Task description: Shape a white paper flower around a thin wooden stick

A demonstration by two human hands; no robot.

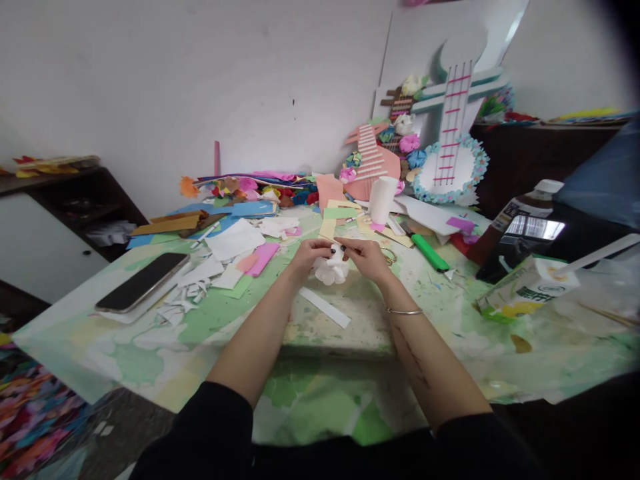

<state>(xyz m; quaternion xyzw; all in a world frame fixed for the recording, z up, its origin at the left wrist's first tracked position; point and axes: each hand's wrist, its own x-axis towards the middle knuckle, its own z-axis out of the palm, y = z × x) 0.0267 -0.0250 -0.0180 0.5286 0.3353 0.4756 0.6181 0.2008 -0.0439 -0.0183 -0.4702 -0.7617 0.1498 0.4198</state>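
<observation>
Between my two hands is a white paper flower, held above the near part of the table. My left hand pinches it from the left, fingers closed near its top. From the right, my right hand has its thumb and fingers closed on the same flower. A thin stick-like piece seems to stick out by the fingertips, too small to name. Below the flower, a white paper strip lies flat on the green-and-white tablecloth.
A phone and paper scraps lie on the left. On the right are a green utility knife, scissors, a drink carton and a brown bottle. A white paper roll and paper guitars stand behind.
</observation>
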